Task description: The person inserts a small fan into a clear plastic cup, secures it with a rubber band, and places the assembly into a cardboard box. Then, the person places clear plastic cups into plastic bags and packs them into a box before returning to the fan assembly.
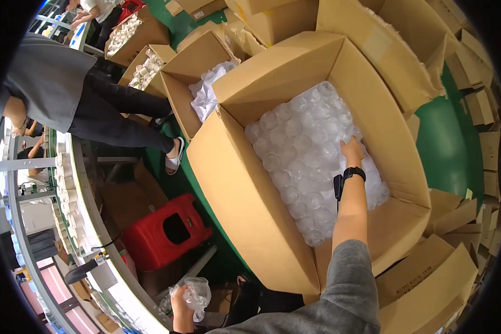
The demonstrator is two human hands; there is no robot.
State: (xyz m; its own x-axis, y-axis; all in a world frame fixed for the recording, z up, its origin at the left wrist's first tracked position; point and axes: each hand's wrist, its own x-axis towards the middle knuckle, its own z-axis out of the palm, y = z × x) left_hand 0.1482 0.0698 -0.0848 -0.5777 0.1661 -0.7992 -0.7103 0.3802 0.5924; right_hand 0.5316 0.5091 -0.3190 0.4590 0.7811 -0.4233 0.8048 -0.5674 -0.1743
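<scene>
A large open cardboard box [231, 192] stands before me. Inside it lies a layer of clear, round, dome-like plastic pieces [303, 147], with thin see-through plastic film [325, 172] over part of them. My right hand [352, 151] reaches into the box and has its fingers curled at the film near the right wall; the fingertips are partly hidden. A dark band with a small black device [339, 186] circles that wrist. At the lower left, beside the workbench, my left hand [179, 303] is closed on a crumpled clear plastic bag [197, 295]; whether anything is inside cannot be made out.
A red plastic stool [167, 232] stands between the box and the curved workbench [103, 222]. A person in grey [55, 78] stands at the left. Smaller boxes hold white plastic [209, 92] and pale cylindrical parts [146, 69]. Flattened cartons [437, 267] crowd the right side.
</scene>
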